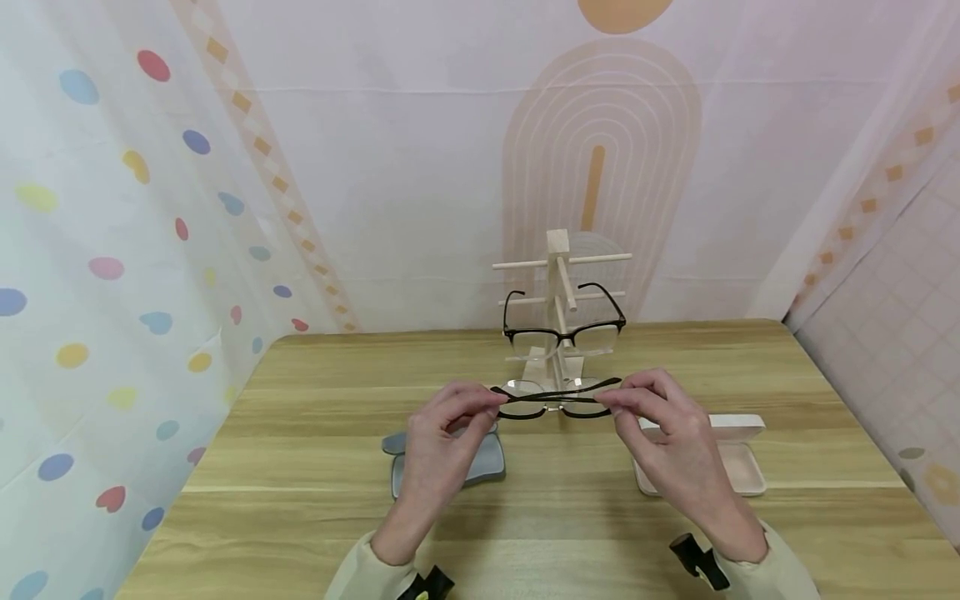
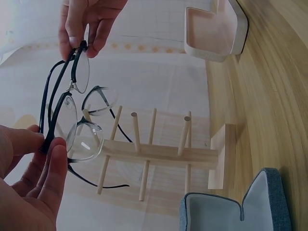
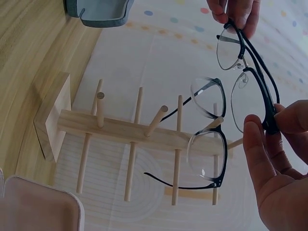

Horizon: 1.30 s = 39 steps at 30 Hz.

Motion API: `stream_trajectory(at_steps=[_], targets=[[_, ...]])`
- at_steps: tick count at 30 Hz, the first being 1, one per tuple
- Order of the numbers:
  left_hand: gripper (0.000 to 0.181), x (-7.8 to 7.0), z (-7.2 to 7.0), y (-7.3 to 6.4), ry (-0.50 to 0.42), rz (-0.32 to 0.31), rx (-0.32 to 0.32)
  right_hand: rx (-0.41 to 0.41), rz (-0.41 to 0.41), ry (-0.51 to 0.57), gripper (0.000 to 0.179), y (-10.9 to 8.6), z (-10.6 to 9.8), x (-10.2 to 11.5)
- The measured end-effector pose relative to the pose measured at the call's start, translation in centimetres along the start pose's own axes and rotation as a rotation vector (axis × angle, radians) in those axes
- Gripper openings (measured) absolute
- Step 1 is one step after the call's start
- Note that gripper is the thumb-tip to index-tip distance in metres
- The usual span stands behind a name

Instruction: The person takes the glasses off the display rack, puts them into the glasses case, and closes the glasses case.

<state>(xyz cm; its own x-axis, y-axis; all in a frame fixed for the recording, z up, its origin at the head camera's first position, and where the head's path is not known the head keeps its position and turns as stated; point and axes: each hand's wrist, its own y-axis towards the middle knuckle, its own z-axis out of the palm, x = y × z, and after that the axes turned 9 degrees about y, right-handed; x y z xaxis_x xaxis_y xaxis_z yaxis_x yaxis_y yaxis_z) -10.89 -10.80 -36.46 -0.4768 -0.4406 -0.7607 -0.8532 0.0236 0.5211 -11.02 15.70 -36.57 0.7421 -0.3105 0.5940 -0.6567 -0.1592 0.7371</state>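
A pair of black half-rim eyeglasses [image 1: 523, 414] is held level in front of me, with its temples folded across behind the lenses. My left hand [image 1: 442, 442] pinches one end between thumb and fingers. At the opposite end, the thumb and fingertips of my right hand [image 1: 675, 442] grip the hinge corner. Both wrist views show the lenses and nose pads between the two hands. Beyond them, a wooden eyeglass stand [image 1: 558, 242] carries another black-framed pair [image 1: 510, 332], its temples unfolded, resting on a peg.
An open blue-grey glasses case [image 1: 489, 460] lies partly behind my left hand. Partly covered by my right hand is an open white case with a pale pink lining [image 1: 742, 471]. Wooden table [image 1: 315, 392] beneath, patterned curtain [image 1: 420, 167] behind.
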Motion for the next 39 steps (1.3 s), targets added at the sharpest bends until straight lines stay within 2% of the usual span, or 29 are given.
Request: stream_trajectory(at_steps=[11, 14, 23, 27, 33, 36, 39], targets=[[0.023, 0.1, -0.2, -0.1, 0.053, 0.048, -0.004, -0.018, 0.016, 0.014, 0.030, -0.2, 0.3, 0.1], [0.023, 0.2, -0.3, -0.1, 0.076, 0.048, -0.004, -0.001, 0.056, 0.035, 0.028, -0.3, 0.3, 0.1], [0.021, 0.6, -0.6, -0.2, 0.099, 0.076, 0.005, 0.016, 0.033, 0.072, 0.030, -0.3, 0.7, -0.2], [0.022, 1.0, -0.8, -0.3, 0.039, 0.059, 0.034, 0.013, 0.037, 0.109, 0.029, -0.4, 0.8, -0.3], [0.013, 1.5, -1.4, -0.7, -0.131, -0.031, 0.076, 0.009, 0.062, 0.157, 0.029, -0.5, 1.2, -0.1], [0.013, 1.8, -1.7, -0.9, -0.180, -0.062, 0.087, 0.014, 0.123, 0.179, 0.026, -0.6, 1.4, 0.1], [0.018, 2.0, -2.1, -1.1, -0.210, -0.075, 0.099, 0.032, 0.236, 0.227, 0.023, -0.7, 1.5, 0.3]])
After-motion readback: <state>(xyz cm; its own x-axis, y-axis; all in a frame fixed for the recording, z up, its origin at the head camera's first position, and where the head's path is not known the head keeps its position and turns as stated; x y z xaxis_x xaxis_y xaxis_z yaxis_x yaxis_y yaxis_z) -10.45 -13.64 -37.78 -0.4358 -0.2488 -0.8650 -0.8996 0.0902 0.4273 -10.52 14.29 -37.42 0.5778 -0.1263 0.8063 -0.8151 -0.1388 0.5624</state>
